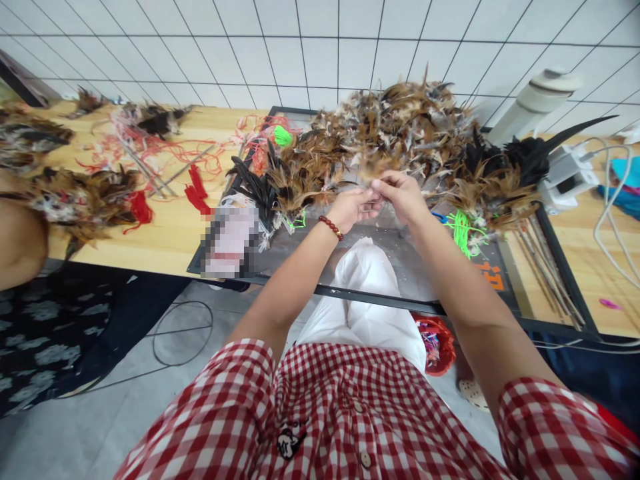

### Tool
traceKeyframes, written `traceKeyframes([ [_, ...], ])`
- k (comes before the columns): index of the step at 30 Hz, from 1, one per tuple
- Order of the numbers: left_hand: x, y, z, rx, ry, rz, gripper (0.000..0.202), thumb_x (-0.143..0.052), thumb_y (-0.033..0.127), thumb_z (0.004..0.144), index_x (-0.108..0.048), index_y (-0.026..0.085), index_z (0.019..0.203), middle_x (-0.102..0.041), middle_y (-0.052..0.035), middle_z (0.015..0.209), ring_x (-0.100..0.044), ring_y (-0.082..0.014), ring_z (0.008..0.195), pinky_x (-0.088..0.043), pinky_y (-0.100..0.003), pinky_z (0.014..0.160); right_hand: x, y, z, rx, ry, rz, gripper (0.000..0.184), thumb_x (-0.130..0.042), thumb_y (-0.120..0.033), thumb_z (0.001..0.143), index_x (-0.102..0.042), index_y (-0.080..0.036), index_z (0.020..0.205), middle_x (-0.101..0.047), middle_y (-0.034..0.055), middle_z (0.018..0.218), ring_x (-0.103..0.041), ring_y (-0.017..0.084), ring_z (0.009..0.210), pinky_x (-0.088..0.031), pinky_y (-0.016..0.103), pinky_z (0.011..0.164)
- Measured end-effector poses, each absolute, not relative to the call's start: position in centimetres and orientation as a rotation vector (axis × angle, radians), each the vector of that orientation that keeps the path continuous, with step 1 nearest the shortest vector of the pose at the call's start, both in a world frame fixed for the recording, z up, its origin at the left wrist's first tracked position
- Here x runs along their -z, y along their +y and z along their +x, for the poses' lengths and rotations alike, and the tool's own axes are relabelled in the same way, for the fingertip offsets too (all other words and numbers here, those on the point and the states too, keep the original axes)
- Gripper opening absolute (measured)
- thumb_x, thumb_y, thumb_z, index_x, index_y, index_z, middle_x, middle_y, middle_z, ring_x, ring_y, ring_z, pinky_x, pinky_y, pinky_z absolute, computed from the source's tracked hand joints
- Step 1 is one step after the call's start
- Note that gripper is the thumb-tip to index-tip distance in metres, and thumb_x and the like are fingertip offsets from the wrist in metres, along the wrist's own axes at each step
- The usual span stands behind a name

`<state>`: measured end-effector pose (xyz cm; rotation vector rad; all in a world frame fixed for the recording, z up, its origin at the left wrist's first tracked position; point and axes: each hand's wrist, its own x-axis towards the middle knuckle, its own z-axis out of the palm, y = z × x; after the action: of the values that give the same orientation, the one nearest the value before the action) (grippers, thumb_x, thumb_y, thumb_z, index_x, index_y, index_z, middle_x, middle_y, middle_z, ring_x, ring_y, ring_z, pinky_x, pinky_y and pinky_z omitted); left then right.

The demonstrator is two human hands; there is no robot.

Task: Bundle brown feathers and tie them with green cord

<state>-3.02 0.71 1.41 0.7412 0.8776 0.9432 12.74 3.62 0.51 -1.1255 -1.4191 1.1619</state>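
Two-handed pinch at frame ctr: L grip (353,208) & R grip (400,193) closed on brown feather tuft (373,175), just below feather pile (400,127) on counter (300,248).

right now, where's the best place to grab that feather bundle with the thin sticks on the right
By the bare sticks, coming from the near side. Their ends point toward you and lie clear of the pile, while the feather heads are loose and tangled beside the green cord.
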Motion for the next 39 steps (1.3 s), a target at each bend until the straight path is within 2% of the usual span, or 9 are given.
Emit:
traceKeyframes([
  [2,-1.4,0.9,-3.2,-0.992,0.845,0.643,0.014,-0.067,0.019,0.093,-0.066,0.013,0.08,-0.072,-0.0018,0.075,-0.067,-0.0084,0.068,-0.057,-0.028,0.083,-0.7,3.3,12.8,-0.83,-1.639,-1.13,0.063,-0.089,-0.063,0.06,-0.072,-0.025,0.106,-0.066,0.0052,0.105,-0.061,0.02,0.086,-0.054,0.038,0.081],
  [6,-1.3,1.1,-3.2,-1.014,0.873,0.586,0.012,-0.064,0.017,0.091,-0.067,0.013,0.08,-0.071,-0.0019,0.073,-0.065,-0.009,0.065,-0.058,-0.031,0.088,-0.8,2.6,12.8,-0.363,-1.958,-1.186,0.075,-0.079,-0.06,0.075,-0.059,-0.029,0.141,-0.059,0.0137,0.132,-0.061,0.031,0.106,-0.053,0.052,0.094],
  [13,-1.4,0.9,-3.1,-1.038,0.872,0.56,0.01,-0.069,0.021,0.089,-0.069,0.014,0.083,-0.074,-0.0028,0.078,-0.067,-0.0103,0.07,-0.058,-0.031,0.088,-0.4,2.6,13.1,-0.102,-2.119,-1.201,0.076,-0.067,-0.057,0.088,-0.044,-0.027,0.154,-0.057,0.0167,0.135,-0.062,0.033,0.11,-0.053,0.053,0.095],
  [17,-1.4,0.9,-3.1,-1.039,0.871,0.567,0.009,-0.069,0.018,0.088,-0.068,0.014,0.081,-0.073,-0.0019,0.076,-0.065,-0.0094,0.069,-0.057,-0.028,0.085,-0.3,2.4,13.0,-0.076,-2.132,-1.209,0.07,-0.061,-0.054,0.092,-0.044,-0.026,0.154,-0.058,0.0162,0.134,-0.06,0.035,0.118,-0.051,0.055,0.098],
  [25,-1.4,0.8,-3.0,-1.081,0.865,0.598,0.014,-0.076,0.025,0.086,-0.067,0.014,0.081,-0.073,-0.001,0.079,-0.066,-0.0085,0.073,-0.054,-0.026,0.086,0.8,3.3,12.5,-0.131,-2.03,-1.272,0.069,-0.062,-0.055,0.091,-0.046,-0.027,0.153,-0.062,0.0143,0.132,-0.064,0.029,0.104,-0.053,0.049,0.096],
  [27,-1.5,0.8,-3.0,-1.129,0.872,0.585,0.018,-0.076,0.028,0.087,-0.065,0.015,0.082,-0.074,-0.0017,0.082,-0.067,-0.0077,0.074,-0.054,-0.024,0.085,0.8,4.3,14.1,-0.148,-2.029,-1.259,0.064,-0.066,-0.055,0.088,-0.058,-0.024,0.143,-0.067,0.014,0.125,-0.065,0.03,0.104,-0.053,0.048,0.095],
  [30,-1.7,0.8,-2.9,-1.175,0.903,0.57,0.021,-0.076,0.031,0.088,-0.063,0.015,0.083,-0.072,-0.0007,0.079,-0.064,-0.0051,0.068,-0.052,-0.019,0.077,0.6,5.8,18.1,-0.122,-1.94,-1.356,0.039,-0.065,-0.05,0.089,-0.076,-0.021,0.113,-0.073,0.0118,0.105,-0.067,0.029,0.097,-0.055,0.047,0.09],
  [33,-1.8,0.7,-2.8,-1.175,0.911,0.574,0.021,-0.073,0.028,0.092,-0.061,0.015,0.082,-0.068,0.0016,0.073,-0.06,-0.0033,0.061,-0.05,-0.017,0.069,0.2,6.2,21.6,-0.143,-1.913,-1.541,0.024,-0.069,-0.042,0.086,-0.081,-0.021,0.09,-0.074,0.0092,0.089,-0.068,0.028,0.088,-0.055,0.045,0.084],
  [39,-1.6,0.7,-2.8,-1.167,0.913,0.602,0.024,-0.066,0.027,0.097,-0.056,0.015,0.079,-0.065,0.0023,0.068,-0.06,-0.0045,0.058,-0.049,-0.018,0.066,-1.4,5.0,22.0,-0.3,-2.11,-1.817,0.022,-0.077,-0.026,0.076,-0.084,-0.021,0.096,-0.079,0.0072,0.089,-0.072,0.026,0.088,-0.052,0.036,0.079],
])
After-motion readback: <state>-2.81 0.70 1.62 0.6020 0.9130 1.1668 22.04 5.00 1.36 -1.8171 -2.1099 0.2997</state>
